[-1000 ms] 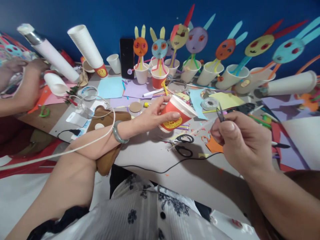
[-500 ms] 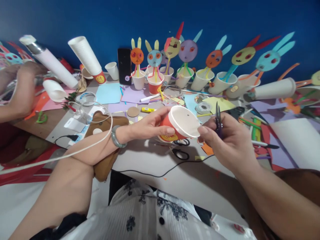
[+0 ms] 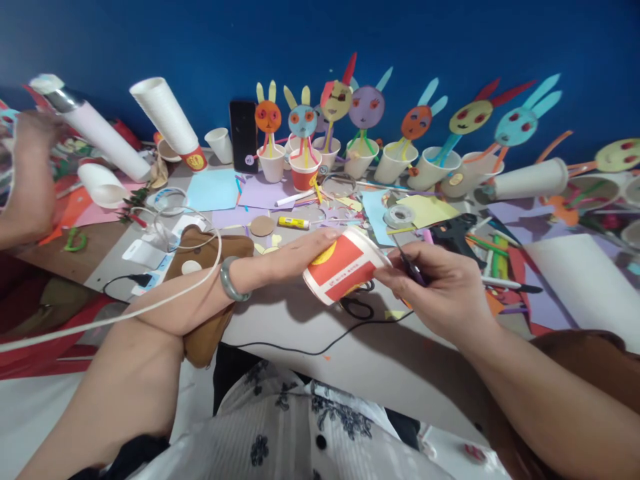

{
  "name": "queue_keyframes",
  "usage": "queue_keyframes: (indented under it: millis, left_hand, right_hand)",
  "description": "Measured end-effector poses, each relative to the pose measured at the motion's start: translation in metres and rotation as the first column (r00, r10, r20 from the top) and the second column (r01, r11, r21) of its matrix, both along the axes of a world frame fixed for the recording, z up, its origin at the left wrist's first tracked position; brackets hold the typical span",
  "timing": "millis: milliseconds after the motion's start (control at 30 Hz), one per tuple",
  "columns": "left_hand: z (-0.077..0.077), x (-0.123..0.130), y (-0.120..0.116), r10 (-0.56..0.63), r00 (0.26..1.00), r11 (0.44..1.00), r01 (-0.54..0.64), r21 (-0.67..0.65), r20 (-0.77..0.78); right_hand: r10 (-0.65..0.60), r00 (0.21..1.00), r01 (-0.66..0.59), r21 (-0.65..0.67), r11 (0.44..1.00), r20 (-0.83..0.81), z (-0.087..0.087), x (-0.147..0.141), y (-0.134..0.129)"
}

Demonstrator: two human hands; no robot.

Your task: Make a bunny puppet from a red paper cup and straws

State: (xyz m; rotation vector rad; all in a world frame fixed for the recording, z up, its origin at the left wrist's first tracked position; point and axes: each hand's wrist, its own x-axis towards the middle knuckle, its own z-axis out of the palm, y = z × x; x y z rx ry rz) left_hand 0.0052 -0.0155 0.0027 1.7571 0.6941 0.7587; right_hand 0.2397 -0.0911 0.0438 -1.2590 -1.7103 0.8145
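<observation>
Red paper cup (image 3: 340, 269), tipped sideways above the black scissors (image 3: 356, 308), lies gripped in the left hand (image 3: 293, 250) while the right hand (image 3: 434, 288) pinches small snips (image 3: 411, 267) at its rim, probably piercing it, which needs steady aim.

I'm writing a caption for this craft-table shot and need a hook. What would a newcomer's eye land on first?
First, the row of paper bunny faces on sticks in white cups, bright against the blue wall at the back of the table. Next, at centre, the left hand holds a red cup on its side while the right hand brings a small dark tool to its rim. Coloured paper scraps litter the table between.
</observation>
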Motion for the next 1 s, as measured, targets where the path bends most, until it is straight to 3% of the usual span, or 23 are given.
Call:
queue_keyframes:
  millis: [67,200,300,500,567,733,900,1000]
  left_hand:
    - [0.002,-0.001,-0.001,0.019,1.0,1.0,-0.019,0.0,0.01]
    - [0.009,-0.002,-0.007,-0.097,0.994,0.995,0.098,-0.005,0.041]
    - [0.012,-0.003,-0.01,-0.149,0.989,0.981,0.149,-0.127,0.011]
    - [0.016,-0.003,-0.006,-0.151,0.964,0.904,0.225,-0.364,0.219]
    - [0.016,-0.003,-0.004,-0.174,0.965,0.902,0.237,-0.361,0.198]
    - [0.015,-0.003,-0.008,-0.204,0.975,0.957,0.217,-0.192,0.085]
    - [0.019,-0.001,-0.018,-0.198,0.968,0.876,0.245,-0.415,0.155]
    - [0.021,0.0,-0.02,-0.154,0.97,0.857,0.226,-0.462,0.189]
  right_hand:
    - [-0.023,0.999,0.023,-0.009,1.0,0.032,0.0,-0.002,0.002]
    - [0.052,0.997,-0.047,-0.09,0.995,0.048,0.001,-0.004,0.006]
    - [0.064,0.998,-0.061,-0.156,0.986,0.017,0.0,-0.002,0.006]
    - [0.049,0.984,-0.086,-0.219,0.972,-0.17,-0.007,0.002,0.009]
    - [0.083,0.977,-0.13,-0.243,0.961,-0.195,-0.006,0.001,0.009]
    - [0.111,0.984,-0.144,-0.257,0.956,-0.137,0.001,-0.003,0.008]
    - [0.127,0.986,-0.149,-0.236,0.96,-0.108,0.0,-0.006,0.009]
    - [0.095,0.991,-0.113,-0.208,0.972,-0.098,-0.005,-0.006,0.009]
